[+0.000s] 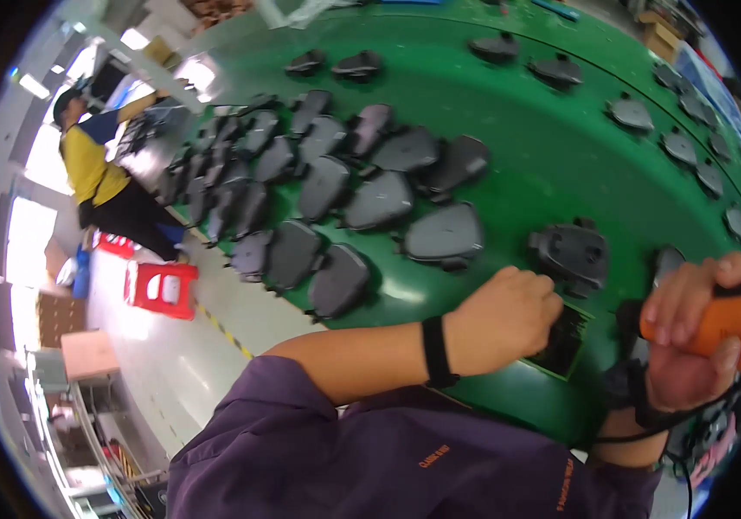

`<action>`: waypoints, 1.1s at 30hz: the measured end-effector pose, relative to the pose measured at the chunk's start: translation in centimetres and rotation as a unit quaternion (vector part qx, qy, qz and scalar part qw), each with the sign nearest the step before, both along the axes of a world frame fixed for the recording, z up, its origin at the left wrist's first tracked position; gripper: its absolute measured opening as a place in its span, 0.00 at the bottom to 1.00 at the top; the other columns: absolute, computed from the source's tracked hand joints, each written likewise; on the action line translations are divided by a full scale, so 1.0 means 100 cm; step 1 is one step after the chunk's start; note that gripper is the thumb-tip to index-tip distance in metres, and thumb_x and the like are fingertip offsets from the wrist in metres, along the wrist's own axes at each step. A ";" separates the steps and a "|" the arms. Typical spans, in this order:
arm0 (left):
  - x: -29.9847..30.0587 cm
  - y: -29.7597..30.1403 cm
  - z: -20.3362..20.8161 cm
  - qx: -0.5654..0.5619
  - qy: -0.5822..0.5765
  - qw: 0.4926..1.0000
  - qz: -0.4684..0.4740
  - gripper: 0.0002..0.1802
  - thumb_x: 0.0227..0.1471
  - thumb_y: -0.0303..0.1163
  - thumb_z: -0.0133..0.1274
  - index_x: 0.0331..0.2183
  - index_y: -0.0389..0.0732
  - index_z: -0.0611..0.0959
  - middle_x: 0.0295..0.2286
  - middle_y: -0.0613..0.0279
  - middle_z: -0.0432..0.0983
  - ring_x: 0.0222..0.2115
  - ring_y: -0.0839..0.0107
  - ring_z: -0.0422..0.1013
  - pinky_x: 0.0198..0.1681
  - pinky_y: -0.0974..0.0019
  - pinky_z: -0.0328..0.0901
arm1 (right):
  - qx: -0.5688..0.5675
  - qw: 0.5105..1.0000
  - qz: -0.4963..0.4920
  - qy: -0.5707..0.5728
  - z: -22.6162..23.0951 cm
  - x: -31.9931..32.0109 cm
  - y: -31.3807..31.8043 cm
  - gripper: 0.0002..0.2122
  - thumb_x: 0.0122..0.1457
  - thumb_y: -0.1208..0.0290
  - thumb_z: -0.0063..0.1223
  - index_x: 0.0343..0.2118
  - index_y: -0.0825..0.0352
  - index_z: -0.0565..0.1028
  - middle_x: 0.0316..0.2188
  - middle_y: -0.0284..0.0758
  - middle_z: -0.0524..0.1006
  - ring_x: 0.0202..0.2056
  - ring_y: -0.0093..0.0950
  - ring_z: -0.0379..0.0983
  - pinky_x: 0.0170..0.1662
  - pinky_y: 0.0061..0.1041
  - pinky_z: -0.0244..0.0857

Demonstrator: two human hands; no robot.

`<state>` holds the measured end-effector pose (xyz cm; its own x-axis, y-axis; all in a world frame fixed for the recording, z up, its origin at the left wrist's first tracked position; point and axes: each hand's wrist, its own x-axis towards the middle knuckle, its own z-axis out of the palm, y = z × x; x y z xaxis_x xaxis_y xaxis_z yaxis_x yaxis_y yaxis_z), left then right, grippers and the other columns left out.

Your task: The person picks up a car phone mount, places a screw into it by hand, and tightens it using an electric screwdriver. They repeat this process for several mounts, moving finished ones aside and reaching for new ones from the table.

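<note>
My left hand (506,322) is closed, its fingers curled down over a small dark rectangular tray (571,339) with a green edge. Whatever the fingertips hold is hidden. At the right, my right hand (682,376) grips an orange power tool (708,327), the fingers bent round its body. The tool's black front end points left. Just beyond my left hand, a black plastic housing (571,253) lies with its hollow, detailed side up. A similar dark part (668,262) is partly covered by my right hand.
Many grey and black housings (379,201) cover the left of the green table (509,190). More housings (630,113) lie along its far right. Beyond the left edge, a person in a yellow top (98,169) stands near a red stool (161,290). A black cable (647,434) runs by my right wrist.
</note>
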<state>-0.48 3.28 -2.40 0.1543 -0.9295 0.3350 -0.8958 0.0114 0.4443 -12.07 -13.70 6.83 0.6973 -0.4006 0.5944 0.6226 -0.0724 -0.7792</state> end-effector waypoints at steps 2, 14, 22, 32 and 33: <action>0.002 -0.002 0.006 -0.008 0.034 0.999 -0.008 0.09 0.44 0.29 0.59 0.31 0.41 0.77 0.29 0.59 0.68 0.34 0.61 0.69 0.39 0.59 0.62 | -0.012 1.000 0.006 -0.003 0.004 0.003 0.001 0.28 0.61 0.50 0.56 0.51 0.70 0.63 0.20 0.27 0.67 0.19 0.20 0.63 0.28 0.22 0.63; 0.001 -0.010 -0.003 0.007 0.083 0.995 -0.049 0.08 0.48 0.29 0.61 0.31 0.39 0.78 0.28 0.59 0.71 0.32 0.58 0.71 0.37 0.56 0.64 | -0.063 0.997 0.037 0.005 -0.001 0.008 -0.012 0.30 0.60 0.47 0.57 0.53 0.69 0.63 0.21 0.28 0.70 0.20 0.21 0.66 0.28 0.24 0.67; 0.011 -0.008 0.003 -0.024 0.304 0.952 -0.001 0.09 0.51 0.23 0.59 0.36 0.37 0.79 0.29 0.55 0.77 0.31 0.55 0.75 0.34 0.56 0.68 | 0.005 0.996 0.031 0.078 0.000 0.008 0.001 0.31 0.60 0.44 0.56 0.54 0.66 0.64 0.22 0.27 0.71 0.21 0.22 0.68 0.28 0.25 0.68; 0.014 -0.006 0.009 -0.102 0.265 0.959 0.022 0.23 0.47 0.20 0.61 0.48 0.41 0.81 0.30 0.56 0.79 0.30 0.58 0.76 0.34 0.59 0.70 | 0.001 0.993 0.083 0.086 -0.003 0.014 0.005 0.31 0.60 0.45 0.56 0.55 0.64 0.64 0.23 0.27 0.71 0.22 0.23 0.69 0.30 0.26 0.68; 0.015 -0.006 0.009 -0.109 0.241 0.964 0.011 0.24 0.46 0.20 0.61 0.48 0.42 0.81 0.29 0.57 0.79 0.30 0.58 0.76 0.34 0.59 0.71 | -0.001 0.992 0.090 0.086 -0.003 0.016 0.005 0.31 0.60 0.45 0.56 0.55 0.64 0.64 0.23 0.27 0.71 0.22 0.23 0.69 0.30 0.26 0.68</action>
